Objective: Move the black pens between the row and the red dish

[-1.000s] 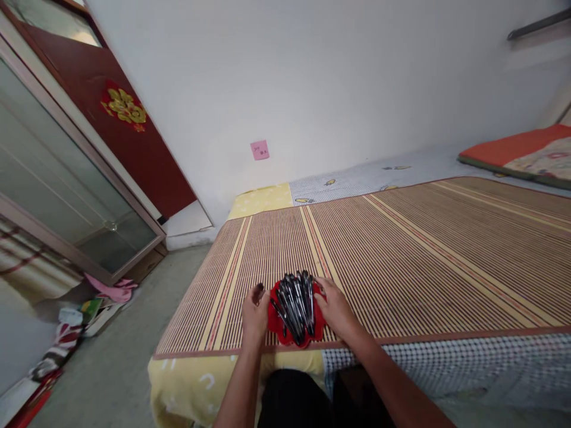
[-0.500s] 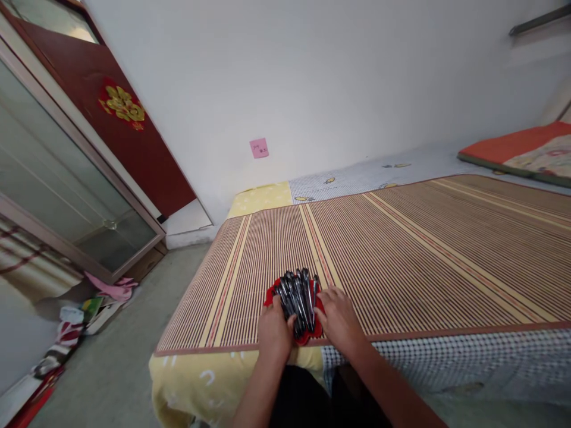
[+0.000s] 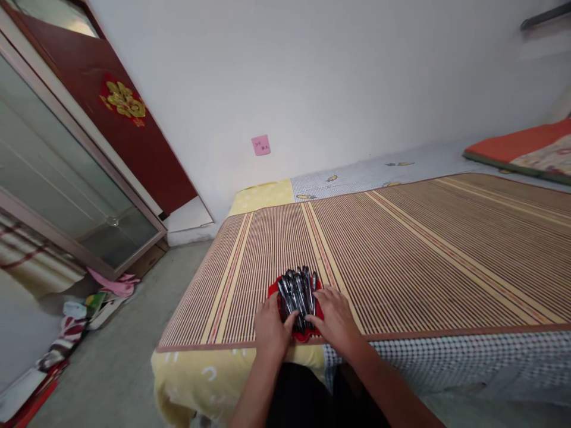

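A bunch of black pens (image 3: pixel 298 294) with shiny barrels lies on a small red tray (image 3: pixel 301 337) with a wavy edge, near the front of the bed mat. My left hand (image 3: pixel 272 327) is at the left side of the bunch, thumb stretched inward over the lower pens and fingers along the tray's edge. From the right, my right hand (image 3: pixel 336 315) leans against the pens, its thumb pointing in and its fingers apart. Both hands look open, cupped about the bunch. The pens' lower ends are partly hidden by my thumbs.
The striped bamboo mat (image 3: pixel 401 255) covers the bed, over yellow and checked bedding (image 3: pixel 209 374). An orange-edged pillow or folded quilt (image 3: pixel 513 145) lies far right. A pink note (image 3: pixel 261 145) is on the wall. At left are a glass-panelled door (image 3: pixel 80 160) and shoes (image 3: pixel 66 333) on the floor.
Both thumbs have stretched inward over the pens, and my hands look more spread. The pens' upper ends sit slightly closer together. The view has shifted a little.
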### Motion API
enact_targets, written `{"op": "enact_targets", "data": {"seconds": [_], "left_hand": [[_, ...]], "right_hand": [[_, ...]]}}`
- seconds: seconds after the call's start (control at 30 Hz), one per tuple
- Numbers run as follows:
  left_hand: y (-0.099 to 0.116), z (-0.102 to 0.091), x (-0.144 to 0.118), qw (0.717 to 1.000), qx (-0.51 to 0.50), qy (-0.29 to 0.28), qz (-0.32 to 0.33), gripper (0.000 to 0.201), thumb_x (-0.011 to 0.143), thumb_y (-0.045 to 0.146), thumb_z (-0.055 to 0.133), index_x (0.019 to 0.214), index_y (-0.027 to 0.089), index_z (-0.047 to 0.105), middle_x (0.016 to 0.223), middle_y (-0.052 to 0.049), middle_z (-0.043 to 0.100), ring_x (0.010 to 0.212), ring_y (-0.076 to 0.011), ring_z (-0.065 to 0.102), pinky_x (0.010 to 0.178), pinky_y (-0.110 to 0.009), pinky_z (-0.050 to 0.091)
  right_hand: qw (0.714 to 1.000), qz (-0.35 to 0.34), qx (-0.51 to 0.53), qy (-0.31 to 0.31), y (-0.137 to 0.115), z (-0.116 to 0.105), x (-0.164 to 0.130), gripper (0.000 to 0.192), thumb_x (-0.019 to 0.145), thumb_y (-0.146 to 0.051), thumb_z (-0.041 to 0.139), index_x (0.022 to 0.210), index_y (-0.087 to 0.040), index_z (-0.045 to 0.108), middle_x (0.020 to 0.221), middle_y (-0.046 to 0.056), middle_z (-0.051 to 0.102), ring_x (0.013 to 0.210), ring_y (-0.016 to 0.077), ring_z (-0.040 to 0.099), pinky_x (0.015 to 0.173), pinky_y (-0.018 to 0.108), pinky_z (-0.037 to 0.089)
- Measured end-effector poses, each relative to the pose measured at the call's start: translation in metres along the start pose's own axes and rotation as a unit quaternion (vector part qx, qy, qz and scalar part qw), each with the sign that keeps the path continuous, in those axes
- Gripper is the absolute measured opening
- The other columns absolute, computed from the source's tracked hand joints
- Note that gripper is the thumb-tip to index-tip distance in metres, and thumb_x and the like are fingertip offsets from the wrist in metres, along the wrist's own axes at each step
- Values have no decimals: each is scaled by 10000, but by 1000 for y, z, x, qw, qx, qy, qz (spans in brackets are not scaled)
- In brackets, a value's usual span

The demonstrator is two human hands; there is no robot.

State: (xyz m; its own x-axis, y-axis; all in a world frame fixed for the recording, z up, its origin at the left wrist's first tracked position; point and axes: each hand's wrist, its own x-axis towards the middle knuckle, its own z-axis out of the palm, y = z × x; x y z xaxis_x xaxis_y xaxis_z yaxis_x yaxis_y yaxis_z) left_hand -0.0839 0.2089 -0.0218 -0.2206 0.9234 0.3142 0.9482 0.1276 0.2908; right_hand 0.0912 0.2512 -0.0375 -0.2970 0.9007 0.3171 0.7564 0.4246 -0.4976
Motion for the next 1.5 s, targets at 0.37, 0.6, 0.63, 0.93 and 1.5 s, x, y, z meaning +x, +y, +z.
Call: {"op": "enact_targets", "data": {"seconds": [0.37, 0.6, 0.63, 0.93, 1.5], "left_hand": [[2, 13, 0, 999, -35, 27, 12, 401, 878, 243, 636, 1258, 149, 548, 1168, -124, 661, 1055, -315, 591, 920, -444, 479], [3, 11, 3, 997, -55, 36, 31, 411, 858, 171, 604, 1266, 159, 548, 1176, -123, 655, 1069, -301, 587, 934, -447, 473], [3, 10, 4, 997, -60, 42, 31, 424, 865, 197, 607, 1282, 161, 539, 1176, -126, 652, 1072, -302, 586, 931, -450, 474], [1, 17, 14, 993, -96, 63, 36, 539, 864, 192, 617, 1380, 191, 461, 1306, -136, 583, 1198, -317, 534, 1014, -500, 441], [31, 10, -31, 975, -68, -7, 212, 803, 829, 404, 741, 1523, 281, 356, 1563, -133, 399, 1457, -384, 311, 1147, -698, 259]], "right_hand": [[1000, 7, -16, 10, -10, 0, 0, 316, 869, -207, 589, 1173, -144, 647, 1208, 155, 672, 1256, 339, 510, 1102, 491, 332], [1000, -9, -5, 15, -11, 0, 0, 273, 882, -253, 616, 1136, -162, 663, 1164, 139, 688, 1242, 345, 522, 1112, 525, 324], [1000, -15, 3, 21, -10, 0, -1, 281, 889, -251, 608, 1153, -168, 655, 1187, 136, 682, 1255, 344, 514, 1117, 536, 318], [997, -16, 50, 49, 1, 11, -1, 320, 840, -164, 604, 1157, -177, 640, 1217, 126, 671, 1258, 334, 520, 1112, 567, 355], [949, -8, 282, -142, 17, 4, 137, 595, 975, -581, 331, 1190, -164, 697, 1283, 128, 677, 1287, 268, 545, 1114, 438, 369]]}}
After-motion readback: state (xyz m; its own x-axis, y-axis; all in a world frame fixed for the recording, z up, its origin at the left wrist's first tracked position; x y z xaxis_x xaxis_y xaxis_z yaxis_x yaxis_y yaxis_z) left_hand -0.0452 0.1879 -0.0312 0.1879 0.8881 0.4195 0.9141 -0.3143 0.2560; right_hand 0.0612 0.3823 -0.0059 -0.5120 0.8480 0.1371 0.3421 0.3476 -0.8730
